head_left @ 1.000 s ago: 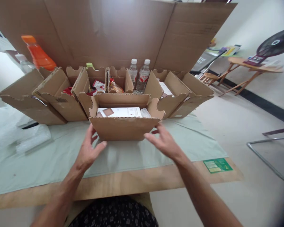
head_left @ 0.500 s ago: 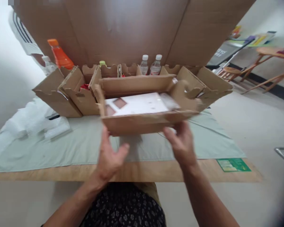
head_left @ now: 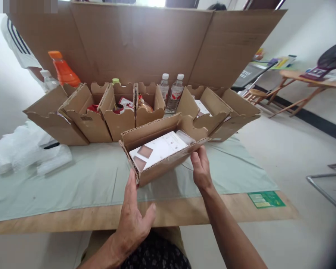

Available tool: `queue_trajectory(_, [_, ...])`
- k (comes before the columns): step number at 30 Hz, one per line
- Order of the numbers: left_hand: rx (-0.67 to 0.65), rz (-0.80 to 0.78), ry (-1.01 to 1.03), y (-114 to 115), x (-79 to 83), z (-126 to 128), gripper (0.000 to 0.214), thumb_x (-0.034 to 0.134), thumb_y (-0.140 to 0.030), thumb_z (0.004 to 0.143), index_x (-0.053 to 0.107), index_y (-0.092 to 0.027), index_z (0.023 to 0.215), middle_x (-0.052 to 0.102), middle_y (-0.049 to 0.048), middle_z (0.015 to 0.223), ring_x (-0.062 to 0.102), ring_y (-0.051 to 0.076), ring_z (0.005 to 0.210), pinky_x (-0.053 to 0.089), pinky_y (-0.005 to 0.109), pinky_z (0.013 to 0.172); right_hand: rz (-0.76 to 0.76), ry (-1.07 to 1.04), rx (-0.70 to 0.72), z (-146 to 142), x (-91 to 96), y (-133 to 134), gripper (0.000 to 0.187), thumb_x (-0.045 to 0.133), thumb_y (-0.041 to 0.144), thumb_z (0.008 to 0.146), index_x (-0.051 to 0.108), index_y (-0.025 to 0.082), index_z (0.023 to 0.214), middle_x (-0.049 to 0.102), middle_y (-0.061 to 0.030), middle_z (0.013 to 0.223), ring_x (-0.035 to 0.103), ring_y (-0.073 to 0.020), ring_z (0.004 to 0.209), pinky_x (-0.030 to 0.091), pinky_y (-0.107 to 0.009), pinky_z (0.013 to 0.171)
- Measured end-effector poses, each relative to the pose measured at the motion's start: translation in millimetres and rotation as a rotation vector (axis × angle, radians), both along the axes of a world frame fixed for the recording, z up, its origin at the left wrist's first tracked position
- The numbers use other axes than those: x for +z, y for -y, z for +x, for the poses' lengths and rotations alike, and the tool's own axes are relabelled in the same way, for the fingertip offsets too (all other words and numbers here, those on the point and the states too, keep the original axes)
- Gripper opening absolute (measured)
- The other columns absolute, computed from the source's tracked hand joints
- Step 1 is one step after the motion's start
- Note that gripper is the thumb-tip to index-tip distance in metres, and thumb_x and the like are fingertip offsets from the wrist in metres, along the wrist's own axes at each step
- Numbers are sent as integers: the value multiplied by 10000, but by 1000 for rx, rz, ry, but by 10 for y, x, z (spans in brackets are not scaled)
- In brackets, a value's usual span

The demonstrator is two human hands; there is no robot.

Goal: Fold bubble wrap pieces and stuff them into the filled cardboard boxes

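Note:
An open-topped cardboard box point(head_left: 162, 166) sits at a slant over the cloth, its left end nearer to me. Inside it lies a white carton point(head_left: 159, 148) with brown squares, beside a clear plastic-looking item point(head_left: 185, 137). My right hand point(head_left: 202, 169) grips the box's right end, thumb on the near side and some fingers hidden. At the near left corner, my left hand point(head_left: 136, 209) touches the cardboard with outstretched fingers, its thumb spread away. Whether the box's underside fully rests on the cloth I cannot tell.
Behind stand several cardboard bins point(head_left: 120, 125) holding packets, with two water bottles point(head_left: 176, 93) between them. An orange bottle point(head_left: 64, 71) leans at the left. A tall cardboard panel point(head_left: 142, 41) backs the table. Bubble wrap point(head_left: 25, 149) lies left, a green card point(head_left: 266, 199) right.
The box has come down and nearer, turning so its left end points toward me. My left hand has straightened along its corner; the right has shifted to its right end. The view has tilted up.

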State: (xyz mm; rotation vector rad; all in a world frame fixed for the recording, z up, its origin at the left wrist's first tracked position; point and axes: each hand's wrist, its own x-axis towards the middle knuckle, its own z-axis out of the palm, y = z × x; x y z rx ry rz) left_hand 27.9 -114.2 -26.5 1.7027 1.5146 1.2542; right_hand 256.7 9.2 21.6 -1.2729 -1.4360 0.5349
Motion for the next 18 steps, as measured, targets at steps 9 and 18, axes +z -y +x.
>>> queue_trajectory(9, [-140,-8,67,6,12,442,1025,637,-196,886,18,-303,1696,136,158,1770,252,443,1602,413,694,1207,114,59,-92,125,-8,-419,715,363,666,991,392,218,1548,515,-153,1569,441,-296,1488,370,-486,1217])
queue_trajectory(18, [-262,-9,104,58,-69,762,1050,604,-105,863,-1,-317,1694,-56,78,1796,47,426,1645,346,685,1248,201,77,-3,104,-220,-845,769,255,731,1032,307,283,1656,367,-103,1705,340,-296,1578,265,-562,1293])
